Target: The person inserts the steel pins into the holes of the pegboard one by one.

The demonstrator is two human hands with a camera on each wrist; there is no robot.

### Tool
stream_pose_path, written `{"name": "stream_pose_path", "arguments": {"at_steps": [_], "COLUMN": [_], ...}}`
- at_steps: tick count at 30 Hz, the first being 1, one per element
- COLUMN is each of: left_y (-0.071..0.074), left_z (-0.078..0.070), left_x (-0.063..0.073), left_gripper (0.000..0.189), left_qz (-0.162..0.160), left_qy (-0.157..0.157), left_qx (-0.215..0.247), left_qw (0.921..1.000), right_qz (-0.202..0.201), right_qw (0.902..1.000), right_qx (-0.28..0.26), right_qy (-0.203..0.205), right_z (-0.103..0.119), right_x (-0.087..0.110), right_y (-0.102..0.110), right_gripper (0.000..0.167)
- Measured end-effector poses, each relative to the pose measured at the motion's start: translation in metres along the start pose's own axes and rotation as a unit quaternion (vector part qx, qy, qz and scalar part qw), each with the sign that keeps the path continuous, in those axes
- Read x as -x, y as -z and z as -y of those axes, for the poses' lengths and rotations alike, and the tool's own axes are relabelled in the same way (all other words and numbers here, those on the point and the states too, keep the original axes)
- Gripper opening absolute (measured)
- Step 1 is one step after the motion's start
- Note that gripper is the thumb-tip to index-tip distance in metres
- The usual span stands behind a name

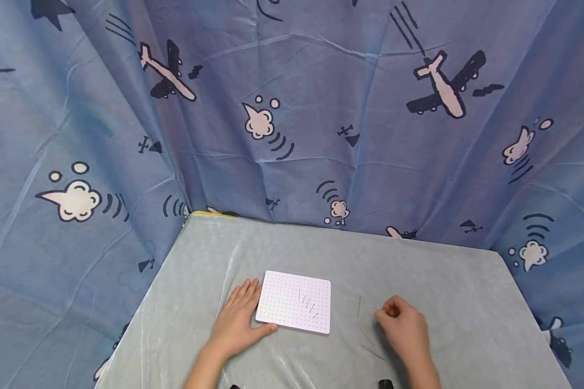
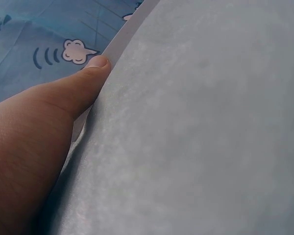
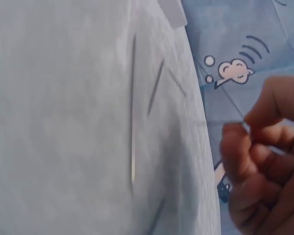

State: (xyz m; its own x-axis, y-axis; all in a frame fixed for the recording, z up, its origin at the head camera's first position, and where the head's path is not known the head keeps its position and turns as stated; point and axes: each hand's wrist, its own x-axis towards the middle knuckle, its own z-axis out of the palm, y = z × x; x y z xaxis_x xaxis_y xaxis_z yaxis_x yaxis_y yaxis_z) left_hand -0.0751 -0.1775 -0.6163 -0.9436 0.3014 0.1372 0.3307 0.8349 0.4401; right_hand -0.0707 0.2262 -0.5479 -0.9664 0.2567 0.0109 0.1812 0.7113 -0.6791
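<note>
A white pegboard with a grid of small holes lies on the cloth, and several thin metal pins stand in a slanting row on its right half. My left hand rests flat beside it, fingers straight along the left edge and thumb against the near edge. To the right of the board, my right hand pinches a thin pin between thumb and forefinger, above the cloth. Loose pins lie between the board and this hand; one long pin shows closest in the right wrist view.
A grey-green cloth covers the table. Blue curtains printed with planes and clouds hang behind and at both sides. A yellow strip shows at the back left edge. A small black object pokes in at the bottom.
</note>
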Motion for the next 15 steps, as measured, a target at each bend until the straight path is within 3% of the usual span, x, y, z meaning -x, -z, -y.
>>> {"name": "stream_pose_path", "arguments": {"at_steps": [7, 15], "left_y": [-0.001, 0.000], "left_z": [0.000, -0.001], "left_x": [0.000, -0.001], "left_gripper": [0.112, 0.112], "left_qz": [-0.006, -0.006], "left_qy": [-0.002, -0.003], "left_qx": [0.003, 0.005], "left_qw": [1.0000, 1.0000], "right_qz": [-0.001, -0.010], "right_qw": [0.9937, 0.9811], "right_qx": [-0.108, -0.157], "right_qy": [0.032, 0.112], "right_z": [0.015, 0.026], "right_x": [0.010, 0.018], "right_y": [-0.014, -0.034], "right_gripper": [0.015, 0.027]}}
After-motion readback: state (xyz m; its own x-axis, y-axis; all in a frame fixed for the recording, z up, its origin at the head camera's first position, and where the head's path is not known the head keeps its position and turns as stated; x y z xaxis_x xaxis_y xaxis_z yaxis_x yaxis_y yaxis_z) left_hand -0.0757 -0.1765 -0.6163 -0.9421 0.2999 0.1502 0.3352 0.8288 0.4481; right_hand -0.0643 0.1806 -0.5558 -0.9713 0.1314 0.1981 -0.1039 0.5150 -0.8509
